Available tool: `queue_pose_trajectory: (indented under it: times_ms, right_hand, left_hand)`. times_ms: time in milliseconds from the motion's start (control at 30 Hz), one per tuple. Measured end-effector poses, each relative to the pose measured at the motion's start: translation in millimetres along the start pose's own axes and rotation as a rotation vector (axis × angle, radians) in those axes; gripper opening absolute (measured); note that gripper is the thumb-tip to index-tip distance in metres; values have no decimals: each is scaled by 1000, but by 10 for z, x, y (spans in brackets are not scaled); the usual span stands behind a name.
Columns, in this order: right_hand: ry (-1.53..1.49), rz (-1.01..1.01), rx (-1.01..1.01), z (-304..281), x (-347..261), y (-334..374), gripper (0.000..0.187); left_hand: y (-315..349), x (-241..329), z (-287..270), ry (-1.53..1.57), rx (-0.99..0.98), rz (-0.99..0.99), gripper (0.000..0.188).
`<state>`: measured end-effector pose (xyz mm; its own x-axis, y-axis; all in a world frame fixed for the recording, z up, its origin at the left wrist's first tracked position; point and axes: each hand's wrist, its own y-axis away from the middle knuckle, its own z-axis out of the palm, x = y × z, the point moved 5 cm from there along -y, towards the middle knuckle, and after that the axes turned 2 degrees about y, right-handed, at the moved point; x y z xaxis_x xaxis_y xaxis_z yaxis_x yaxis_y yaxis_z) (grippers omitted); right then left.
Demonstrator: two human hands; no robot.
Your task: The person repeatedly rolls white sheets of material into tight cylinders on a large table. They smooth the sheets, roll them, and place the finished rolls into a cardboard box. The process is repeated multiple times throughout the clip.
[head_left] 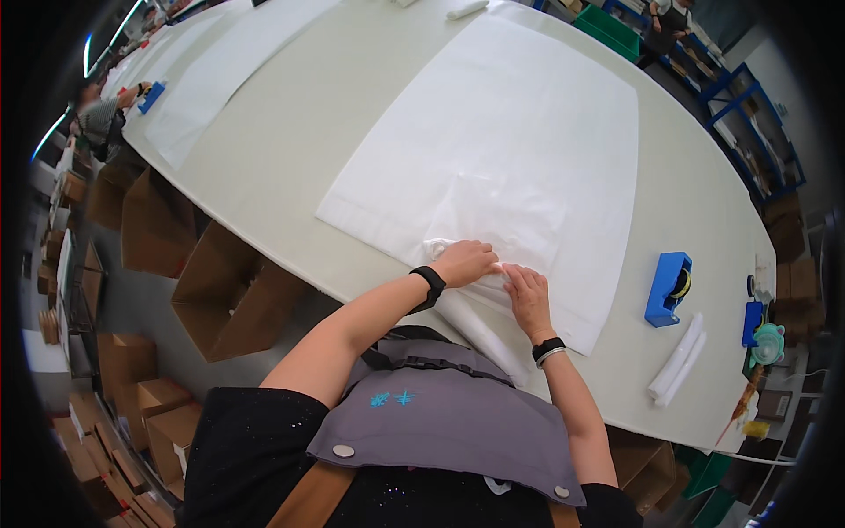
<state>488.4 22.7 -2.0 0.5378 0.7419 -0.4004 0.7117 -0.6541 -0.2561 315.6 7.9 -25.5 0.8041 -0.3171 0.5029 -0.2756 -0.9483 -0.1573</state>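
On the pale surface (pixel 282 176) lies a broad white sheet (pixel 528 106), before the grey apron (pixel 458 431), with clear film (pixel 510 211) and a whitish roll (pixel 436 250) near its close edge. The left hand (pixel 468 261) and right hand (pixel 530 304) curl their fingers over the roll, pinching or pressing, I cannot tell; even pressure should keep it straight. Small teal characters (pixel 392 399) mark the apron.

Toward the right edge of the cream-topped bench (pixel 273 180), a blue plastic tape dispenser (pixel 661 289); at that edge, a rounded mint-green plastic object (pixel 767 344). Past the far edge, a green rectangular plastic crate (pixel 607 33) and a blue metal shelf rack (pixel 738 113). Below the near edge, toward the left, open brown cardboard boxes (pixel 207 304).
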Motion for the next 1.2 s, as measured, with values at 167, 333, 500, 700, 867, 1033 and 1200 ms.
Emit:
queue_pose_trajectory:
  times_ms: [167,333,500,700,867,1033,1200]
  right_hand:
    - [-106,68,122,23,80,48,26]
    - [-205,155,74,125,166,-117,20]
    - [-263,296,2,247,464,-202,21]
    - [-797,509,-44,285,652,-188,34]
    - [-78,72,-16,-2,191,-113,69]
    - [108,27,-137,45,309,-256,75]
    - [-109,139,-180,64,613,-310,58]
  left_hand:
    - [386,-259,-427,-218,252,-25,22]
    - [398,-667,-237,-32,89,-483,25]
    - [242,-255,-439,-110,290,-356,29]
    - [-78,486,14,-409,-9,60,76]
    - [-294,161,259,-275,-66,-53,62]
    - [-401,-15,60,11,-168,-12,58]
    - [-136,-410,-316,-89,-94,-6,38]
